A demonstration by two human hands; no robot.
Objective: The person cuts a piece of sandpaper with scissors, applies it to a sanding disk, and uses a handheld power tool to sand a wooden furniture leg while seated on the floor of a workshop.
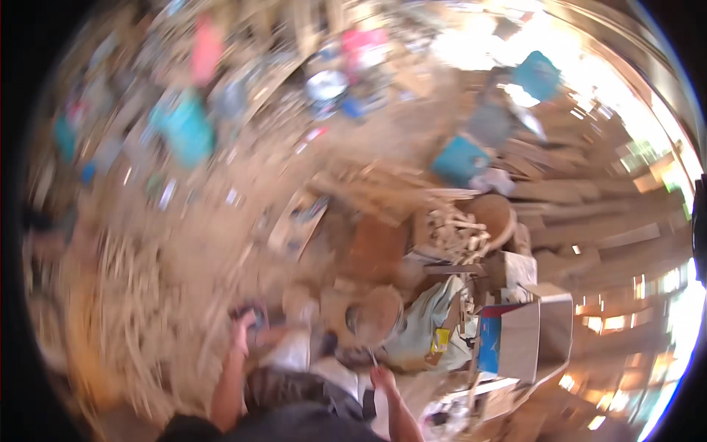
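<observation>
Motion blur smears much of the view. At the lower left, my left hand (243,329) looks closed around a small dark thing (257,317) whose kind I cannot make out. My right hand (383,379) is closed near my lap, with a thin light stick-like thing (374,359) rising from its fingers. Just beyond the right hand stands a round brown block or stool-like top (379,317). Beside it on the right lies a pale green cloth or sack (427,317) with a small yellow packet (440,340) on it.
An opened cardboard box (519,335) stands at the right. Farther out, a heap of pale wooden pieces (455,230) lies beside a round brown basin (495,219). Long thin sticks (132,309) cover the left floor. Teal containers (460,160) and clutter lie farther back.
</observation>
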